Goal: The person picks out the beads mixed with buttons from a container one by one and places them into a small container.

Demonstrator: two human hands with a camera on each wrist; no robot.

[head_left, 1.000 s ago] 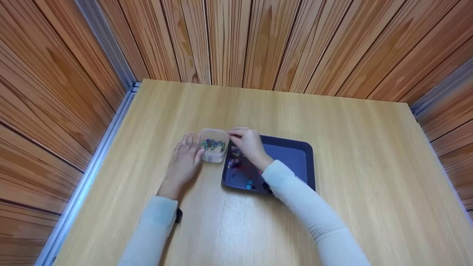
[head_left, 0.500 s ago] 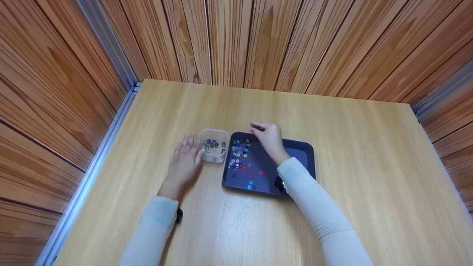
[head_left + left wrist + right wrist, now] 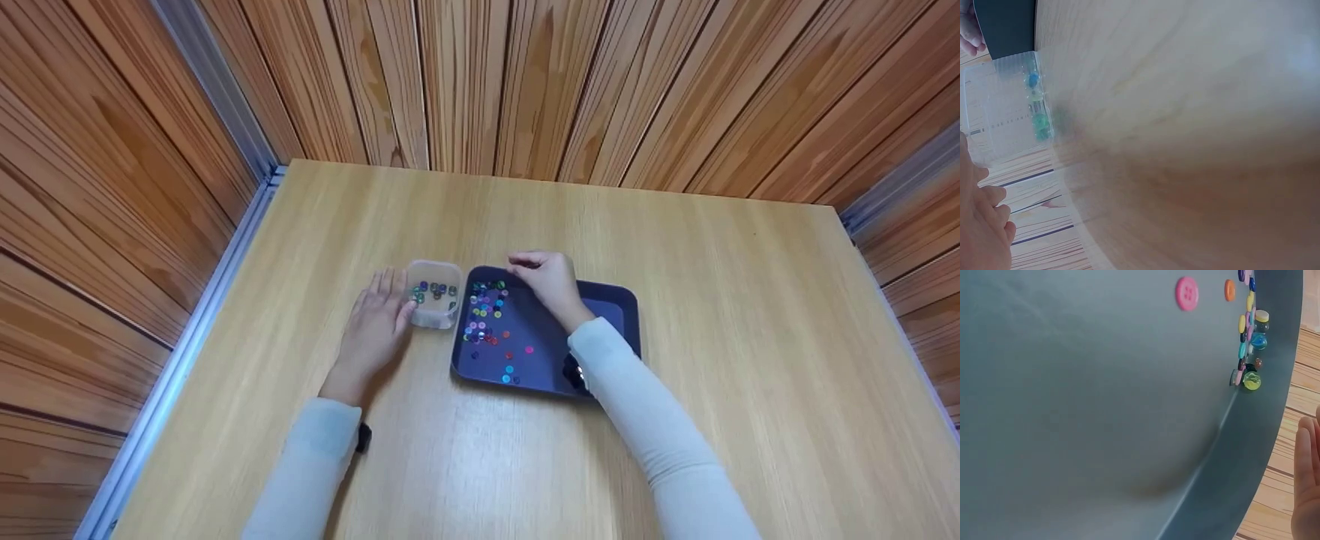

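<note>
My left hand (image 3: 373, 322) rests against the left side of a small clear plastic tub (image 3: 433, 319), its fingers stretched out and its thumb at the near left corner. Several glass marbles (image 3: 437, 288) lie in the tub. To its right is a dark blue tray (image 3: 540, 375) with colourful buttons (image 3: 480, 327) bunched along the left wall. Some marbles (image 3: 1252, 381) lie among the buttons by that wall. My right hand (image 3: 551, 281) hovers over the tray's far rim, fingers loosely bent. No thing shows between its fingers; its fingertips are partly hidden.
A pink button (image 3: 1187, 293) and an orange button (image 3: 1230, 290) lie apart from the bunch. The wooden table (image 3: 712, 315) ends at plank walls (image 3: 525, 90) behind and on both sides.
My right hand has moved right, from beside the tub's rim to the tray's far rim, uncovering the buttons. The marbles in the tub have shifted about. My left hand has stayed in place.
</note>
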